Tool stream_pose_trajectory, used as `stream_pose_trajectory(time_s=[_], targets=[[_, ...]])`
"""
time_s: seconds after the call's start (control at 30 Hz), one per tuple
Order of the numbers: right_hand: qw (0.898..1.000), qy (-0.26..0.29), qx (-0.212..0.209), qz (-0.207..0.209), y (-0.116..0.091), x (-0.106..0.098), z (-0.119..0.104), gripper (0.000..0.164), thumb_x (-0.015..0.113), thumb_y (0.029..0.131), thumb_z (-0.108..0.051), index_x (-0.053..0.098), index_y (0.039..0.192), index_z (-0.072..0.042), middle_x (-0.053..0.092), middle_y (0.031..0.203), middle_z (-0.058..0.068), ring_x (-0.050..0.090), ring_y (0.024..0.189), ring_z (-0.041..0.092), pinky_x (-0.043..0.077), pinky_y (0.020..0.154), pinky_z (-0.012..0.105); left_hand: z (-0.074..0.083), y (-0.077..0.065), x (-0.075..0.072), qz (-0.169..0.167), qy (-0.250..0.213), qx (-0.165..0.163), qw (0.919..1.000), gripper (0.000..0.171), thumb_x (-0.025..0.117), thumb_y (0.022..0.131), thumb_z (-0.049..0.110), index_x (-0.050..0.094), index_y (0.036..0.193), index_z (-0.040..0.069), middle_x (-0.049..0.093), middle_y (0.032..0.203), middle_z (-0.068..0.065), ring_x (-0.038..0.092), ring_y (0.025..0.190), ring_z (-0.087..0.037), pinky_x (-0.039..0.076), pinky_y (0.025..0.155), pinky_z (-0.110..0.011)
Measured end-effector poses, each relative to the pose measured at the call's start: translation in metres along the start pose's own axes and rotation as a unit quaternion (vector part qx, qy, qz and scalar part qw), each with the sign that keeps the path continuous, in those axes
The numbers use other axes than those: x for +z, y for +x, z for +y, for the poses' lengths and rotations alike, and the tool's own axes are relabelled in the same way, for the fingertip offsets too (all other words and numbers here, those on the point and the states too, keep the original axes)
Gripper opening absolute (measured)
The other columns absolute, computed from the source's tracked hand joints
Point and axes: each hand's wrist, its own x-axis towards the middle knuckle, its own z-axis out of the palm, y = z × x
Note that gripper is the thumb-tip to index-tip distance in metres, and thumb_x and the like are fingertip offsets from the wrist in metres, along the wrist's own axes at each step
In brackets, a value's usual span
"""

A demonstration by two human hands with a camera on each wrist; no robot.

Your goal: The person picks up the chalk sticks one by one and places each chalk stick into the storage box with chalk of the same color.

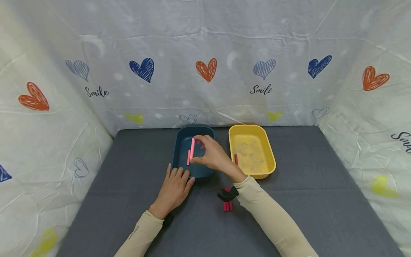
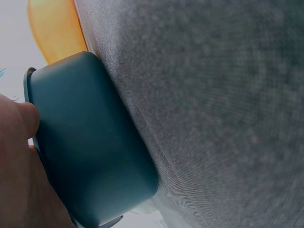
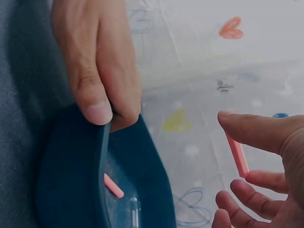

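My right hand [image 1: 212, 153] pinches a slim pink stick [image 1: 192, 147] by its two ends, between thumb and a fingertip, above the dark blue tray [image 1: 203, 172]. In the right wrist view the held stick [image 3: 238, 157] is apart from the tray. My left hand [image 1: 173, 191] grips the tray's near rim, thumb outside and fingers over the edge. Inside the tray lie another pink stick [image 1: 188, 157] and small red pieces [image 1: 202, 146], partly hidden by the right hand. The left wrist view shows the tray's outer wall [image 2: 90, 137].
A yellow tray [image 1: 253, 153] stands to the right of the blue one, with a dark red stick [image 1: 236, 159] at its left side. Several red sticks [image 1: 225, 206] lie on the grey cloth below the right wrist, partly covered by a black strap [image 1: 228, 195]. A printed curtain [image 1: 205, 96] hangs behind.
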Motion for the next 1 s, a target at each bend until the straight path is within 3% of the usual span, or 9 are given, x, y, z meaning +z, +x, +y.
stream_pose_trajectory(time_s=[0.3,0.53,0.77,1.0], targets=[[0.999,-0.031,0.015,-0.009,0.015,0.01,0.003,0.078,0.082,0.08,-0.034,0.044,0.145,-0.015,0.056,0.128,0.007,0.058,0.106,0.02,0.053,0.082,0.032,0.001,0.0,0.0,-0.006,0.0,-0.002,1.0,0.028,0.049,0.103,0.035,0.058,0.101,0.009,0.054,0.093,-0.01,0.051,0.092,-0.031,0.025,0.114,-0.066],[0.997,-0.065,0.04,-0.015,0.027,0.022,0.011,0.078,0.082,0.079,-0.033,0.045,0.145,-0.014,0.056,0.132,0.009,0.06,0.108,0.022,0.054,0.088,0.038,0.001,0.001,-0.001,-0.008,0.003,-0.004,1.0,0.028,0.049,0.103,0.035,0.058,0.102,0.009,0.054,0.093,-0.01,0.051,0.092,-0.031,0.025,0.114,-0.066],[0.992,-0.111,0.049,-0.038,0.034,0.036,0.019,0.077,0.083,0.078,-0.036,0.047,0.143,-0.016,0.058,0.127,0.005,0.061,0.107,0.02,0.054,0.087,0.038,0.002,0.001,-0.002,-0.009,0.002,-0.004,0.9999,0.028,0.048,0.103,0.034,0.058,0.103,0.009,0.054,0.092,-0.009,0.051,0.091,-0.03,0.024,0.114,-0.066],[0.989,-0.124,0.054,-0.061,0.037,0.041,0.023,0.077,0.084,0.077,-0.036,0.049,0.142,-0.016,0.058,0.124,0.004,0.06,0.103,0.019,0.054,0.086,0.036,0.002,0.001,-0.002,-0.011,0.005,-0.007,0.9999,0.027,0.049,0.103,0.035,0.058,0.101,0.009,0.053,0.091,-0.009,0.051,0.09,-0.029,0.026,0.113,-0.066]])
